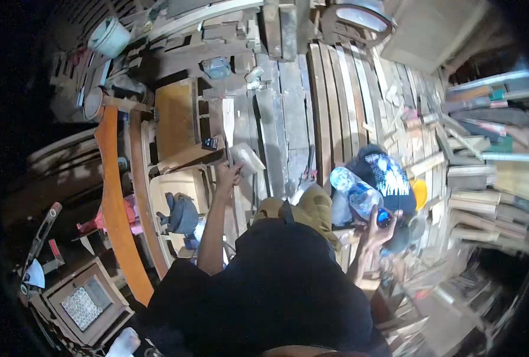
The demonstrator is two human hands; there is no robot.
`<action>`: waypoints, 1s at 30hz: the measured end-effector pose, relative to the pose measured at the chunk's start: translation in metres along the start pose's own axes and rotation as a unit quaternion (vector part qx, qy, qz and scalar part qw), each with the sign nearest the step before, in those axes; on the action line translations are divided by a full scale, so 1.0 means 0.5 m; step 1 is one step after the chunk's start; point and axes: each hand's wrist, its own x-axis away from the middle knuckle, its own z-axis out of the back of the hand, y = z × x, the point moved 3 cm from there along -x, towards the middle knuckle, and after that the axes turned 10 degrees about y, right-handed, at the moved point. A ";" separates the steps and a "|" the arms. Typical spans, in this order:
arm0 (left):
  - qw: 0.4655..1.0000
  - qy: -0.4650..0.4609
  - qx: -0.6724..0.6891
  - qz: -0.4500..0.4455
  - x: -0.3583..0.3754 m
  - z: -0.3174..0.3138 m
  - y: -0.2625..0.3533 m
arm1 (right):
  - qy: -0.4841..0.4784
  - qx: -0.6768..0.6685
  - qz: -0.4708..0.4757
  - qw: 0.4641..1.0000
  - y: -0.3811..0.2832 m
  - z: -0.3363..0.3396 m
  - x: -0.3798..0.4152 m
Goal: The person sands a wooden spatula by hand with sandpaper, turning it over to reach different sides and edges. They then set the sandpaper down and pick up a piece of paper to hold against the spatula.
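My right hand (374, 231) is closed around the capped end of a clear plastic bottle (360, 193), which has a blue cap and lies tilted toward the upper left. Behind the bottle is a dark bag or cloth (389, 175) with a white and blue print. My left hand (227, 177) has its fingers curled, beside a flat greyish wooden piece (248, 159); what the fingers hold is too small to tell. Just above that hand, a pale narrow wood strip (229, 119) lies on the boards.
Long wooden slats (336, 101) stretch ahead. At left stand a curved orange-brown board (119, 205) and an open wooden box (157, 196) with a dark cloth bag (183, 214). A white bucket (110, 37) is at upper left, an oval mirror (360, 19) at the top, stacked lumber (473, 205) at right.
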 end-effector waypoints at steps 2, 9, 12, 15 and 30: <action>0.999 0.046 0.016 -0.010 -0.036 -0.021 -0.007 | -0.051 0.038 0.052 0.997 0.002 -0.103 -0.061; 0.976 0.211 0.013 -0.046 -0.258 -0.068 -0.007 | -0.181 0.006 0.204 0.962 -0.023 -0.619 -0.270; 0.938 0.327 0.053 -0.106 -0.325 -0.153 0.038 | -0.368 -0.010 0.232 0.900 -0.110 -0.835 -0.334; 0.917 0.382 0.111 0.002 -0.347 -0.192 0.049 | -0.438 -0.086 0.284 0.848 -0.249 -0.955 -0.358; 0.948 0.310 0.060 -0.052 -0.810 -0.419 0.420 | -0.385 -0.129 0.210 0.890 -0.513 -1.460 -0.549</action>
